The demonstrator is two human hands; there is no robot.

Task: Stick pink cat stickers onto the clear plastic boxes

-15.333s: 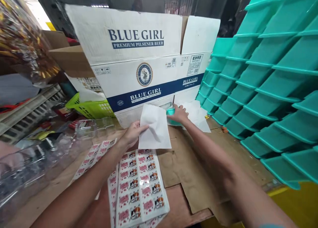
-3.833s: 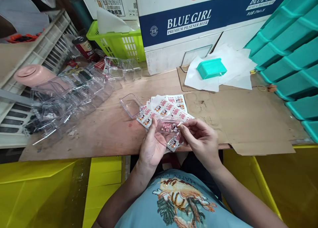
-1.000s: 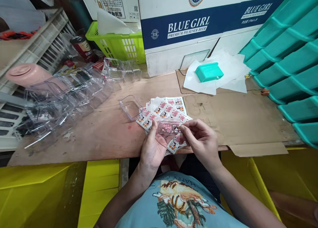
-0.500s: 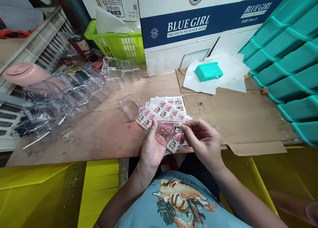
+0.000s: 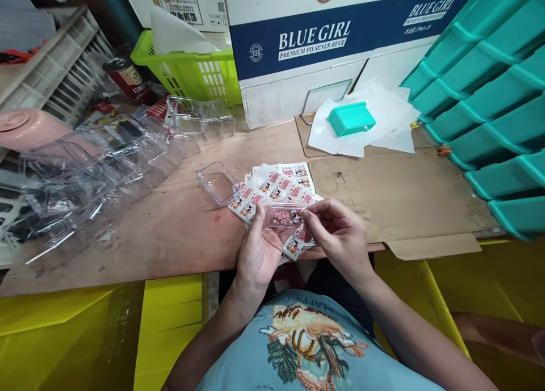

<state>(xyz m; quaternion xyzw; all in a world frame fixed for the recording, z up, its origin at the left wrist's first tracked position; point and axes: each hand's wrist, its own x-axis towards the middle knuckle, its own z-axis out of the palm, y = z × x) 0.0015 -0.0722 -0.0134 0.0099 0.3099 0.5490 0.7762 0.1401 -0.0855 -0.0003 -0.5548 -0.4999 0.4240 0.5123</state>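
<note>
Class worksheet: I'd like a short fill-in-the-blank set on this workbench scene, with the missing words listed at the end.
The printed lettering on the clear case between the left hand and the right hand is ____.
On the navy band of the carton, the large white words read BLUE ____.
The plastic basket beside the carton is bright ____.

Missing words: pink; GIRL; green.

The left hand (image 5: 260, 255) holds a clear case (image 5: 276, 216) above sticker sheets (image 5: 279, 182) near the worktop's (image 5: 170, 226) front edge; the right hand (image 5: 344, 239) pinches at its right end. Toward the back edge, a teal tub (image 5: 351, 118) rests on white papers (image 5: 334, 144).
</note>
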